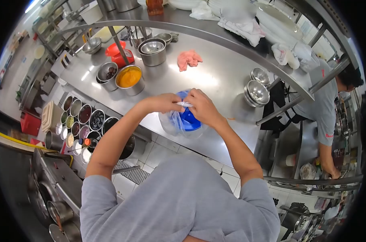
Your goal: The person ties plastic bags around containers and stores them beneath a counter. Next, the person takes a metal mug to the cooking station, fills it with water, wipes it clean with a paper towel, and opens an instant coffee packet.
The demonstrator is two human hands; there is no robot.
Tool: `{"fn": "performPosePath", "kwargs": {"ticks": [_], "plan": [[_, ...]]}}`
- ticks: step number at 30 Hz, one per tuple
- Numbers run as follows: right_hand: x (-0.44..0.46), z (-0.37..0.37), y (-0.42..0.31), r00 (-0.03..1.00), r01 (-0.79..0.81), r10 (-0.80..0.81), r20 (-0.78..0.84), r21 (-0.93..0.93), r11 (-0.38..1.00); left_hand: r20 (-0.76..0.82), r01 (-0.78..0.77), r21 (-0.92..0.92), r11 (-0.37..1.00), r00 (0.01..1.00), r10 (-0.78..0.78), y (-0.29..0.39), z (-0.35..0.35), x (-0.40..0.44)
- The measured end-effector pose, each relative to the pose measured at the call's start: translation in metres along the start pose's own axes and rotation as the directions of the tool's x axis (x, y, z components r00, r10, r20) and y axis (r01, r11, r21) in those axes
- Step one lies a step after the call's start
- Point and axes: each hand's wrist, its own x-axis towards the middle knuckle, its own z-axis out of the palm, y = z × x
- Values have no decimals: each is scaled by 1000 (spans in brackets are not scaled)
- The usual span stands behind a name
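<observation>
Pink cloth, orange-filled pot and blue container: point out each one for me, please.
Pink cloth [188, 60]: head view, middle of its crumpled top.
Orange-filled pot [135, 89]: head view, outer metal wall.
Blue container [190, 116]: head view, middle of the part showing below the hands.

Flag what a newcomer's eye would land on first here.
Likely the blue item in a clear bag, its bunched top between left hand and right hand, near the edge of the steel counter. Then the pot of orange contents, left, and the pink cloth beyond the hands.

blue container [190, 121] | pink cloth [189, 59] | orange-yellow pot contents [129, 76] | grey shirt [179, 197]
</observation>
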Motion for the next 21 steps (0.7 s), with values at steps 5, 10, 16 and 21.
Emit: {"fn": "performPosePath", "kwargs": {"ticks": [5, 10, 16, 21], "plan": [[-21, 8, 8, 961, -246, 277, -26, 381, 891, -205, -263, 57, 963, 941, 269, -13, 12, 4], [-34, 8, -23, 956, -96, 90, -279, -10, 995, -105, -103, -309, 946, 992, 74, -19, 14, 7], [-22, 13, -4, 961, 50, -26, -276, 81, 995, -157, -135, -215, 967, 982, 102, -9, 11, -6], [-49, -39, 12, 996, -55, 61, -68, 98, 994, -221, -121, -101, 987, 970, 96, -24, 2, -13]]}}
